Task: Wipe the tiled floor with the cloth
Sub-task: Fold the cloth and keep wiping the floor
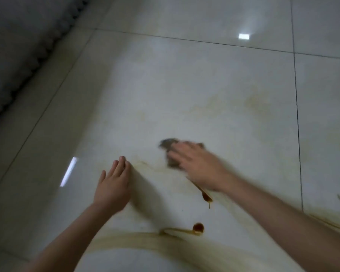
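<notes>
My right hand (194,165) lies on a grey cloth (168,145) and presses it onto the pale tiled floor (165,85); the fingers are spread and blurred. The cloth shows only at the fingertips, the rest is under the hand. My left hand (114,183) is flat with straight fingers, just above or on the tile to the left of the cloth. Brown liquid marks the tile: a drop (198,227) with a trail near the bottom, a streak (205,196) under my right wrist, and a wide yellowish smear (135,242) across the bottom.
A dark grey padded edge (18,55), perhaps furniture, runs along the upper left. Dark grout lines (296,105) cross the floor at the right and the top. More brown streaks (330,220) lie at the lower right. Light reflections shine on the tiles.
</notes>
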Demonstrator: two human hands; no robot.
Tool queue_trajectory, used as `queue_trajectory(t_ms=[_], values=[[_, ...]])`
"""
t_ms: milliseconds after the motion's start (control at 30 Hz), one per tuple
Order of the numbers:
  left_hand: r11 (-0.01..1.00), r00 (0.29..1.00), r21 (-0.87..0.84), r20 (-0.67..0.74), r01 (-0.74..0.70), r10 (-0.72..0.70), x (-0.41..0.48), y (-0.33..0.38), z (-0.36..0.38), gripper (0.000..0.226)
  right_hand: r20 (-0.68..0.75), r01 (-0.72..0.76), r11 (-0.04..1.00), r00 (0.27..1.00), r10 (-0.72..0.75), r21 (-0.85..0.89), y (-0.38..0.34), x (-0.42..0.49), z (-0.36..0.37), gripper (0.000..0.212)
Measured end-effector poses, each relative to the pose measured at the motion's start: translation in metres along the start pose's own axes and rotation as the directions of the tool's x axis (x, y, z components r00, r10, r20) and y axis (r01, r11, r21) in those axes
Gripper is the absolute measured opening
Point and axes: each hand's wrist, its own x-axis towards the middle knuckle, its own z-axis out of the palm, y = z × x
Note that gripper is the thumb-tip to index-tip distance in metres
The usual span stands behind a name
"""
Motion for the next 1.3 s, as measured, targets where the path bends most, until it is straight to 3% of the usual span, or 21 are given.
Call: queue_trajectory(t_ms=[100,200,367,467,533,600,633,700,733,767,833,900,933,967,1000,1100,1167,1233,1300], values=[[1.000,0.996,-0.020,0.094,-0.002,0.004,-0.001,0.001,-0.006,0.067,-0.011,-0.301,0.950,0.953,0.303,0.089,0.069,-0.053,-0.017,0.048],[1.000,0.997,0.016,0.073,-0.005,0.004,-0.002,0.003,-0.005,0.066,-0.036,-0.508,0.845,0.853,0.521,0.168,0.094,-0.093,-0.021,0.048],[0.985,0.981,0.124,-0.137,-0.121,0.138,0.003,-0.013,-0.005,0.055,-0.182,-0.746,0.625,0.598,0.780,0.227,0.000,-0.053,0.002,0.050],[0.975,0.943,0.076,-0.245,-0.211,0.223,0.007,-0.026,-0.010,0.050,-0.247,-0.675,0.705,0.661,0.709,0.218,-0.087,-0.008,0.016,0.052],[0.969,0.923,-0.050,-0.319,-0.243,0.215,0.008,-0.041,-0.011,0.052,-0.245,-0.544,0.802,0.766,0.594,0.244,-0.148,0.022,0.026,0.055],[0.919,0.906,-0.241,-0.366,-0.313,0.213,0.006,-0.058,-0.010,0.058,-0.186,-0.338,0.915,0.906,0.380,0.222,-0.184,0.038,0.030,0.052],[0.878,0.888,-0.308,-0.396,-0.367,0.232,0.005,-0.069,-0.007,0.056,-0.128,-0.217,0.959,0.962,0.242,0.181,-0.185,0.040,0.028,0.050],[0.827,0.834,-0.328,-0.481,-0.456,0.270,0.002,-0.097,0.001,0.053,-0.043,-0.048,0.994,0.998,0.053,0.099,-0.156,0.039,0.018,0.045],[0.832,0.821,-0.310,-0.507,-0.459,0.264,-0.002,-0.112,0.006,0.055,-0.001,-0.043,0.996,0.999,0.043,0.082,-0.135,0.036,0.011,0.045],[0.849,0.827,-0.298,-0.505,-0.436,0.247,-0.007,-0.125,0.011,0.057,0.003,-0.128,0.988,0.992,0.128,0.088,-0.115,0.033,0.006,0.046],[0.881,0.855,-0.285,-0.474,-0.377,0.212,-0.015,-0.149,0.020,0.060,-0.098,-0.438,0.887,0.886,0.453,0.144,-0.085,0.028,0.004,0.046],[0.917,0.874,-0.242,-0.450,-0.318,0.185,-0.021,-0.167,0.028,0.060,-0.176,-0.684,0.694,0.672,0.719,0.222,-0.084,0.040,0.009,0.047],[0.930,0.884,-0.222,-0.434,-0.292,0.174,-0.023,-0.173,0.032,0.061,-0.203,-0.737,0.632,0.598,0.775,0.240,-0.096,0.053,0.013,0.048],[0.936,0.889,-0.211,-0.425,-0.281,0.171,-0.025,-0.177,0.036,0.063,-0.226,-0.744,0.619,0.576,0.785,0.251,-0.113,0.067,0.019,0.049],[0.938,0.888,-0.205,-0.426,-0.279,0.171,-0.027,-0.179,0.040,0.064,-0.246,-0.708,0.655,0.608,0.755,0.263,-0.134,0.079,0.024,0.049],[0.940,0.898,-0.206,-0.406,-0.273,0.172,-0.037,-0.181,0.046,0.066,-0.304,-0.400,0.864,0.819,0.487,0.306,-0.216,0.093,0.039,0.047],[0.936,0.906,-0.221,-0.386,-0.274,0.174,-0.044,-0.180,0.045,0.074,-0.244,-0.200,0.913,0.923,0.298,0.356,-0.265,0.083,0.043,0.046],[0.936,0.929,-0.250,-0.334,-0.249,0.158,-0.052,-0.178,0.042,0.083,-0.111,-0.131,0.868,0.972,0.207,0.478,-0.288,0.072,0.033,0.043],[0.928,0.953,-0.297,-0.265,-0.224,0.146,-0.060,-0.174,0.037,0.075,0.035,-0.224,0.699,0.961,0.273,0.679,-0.286,0.063,0.008,0.041]])
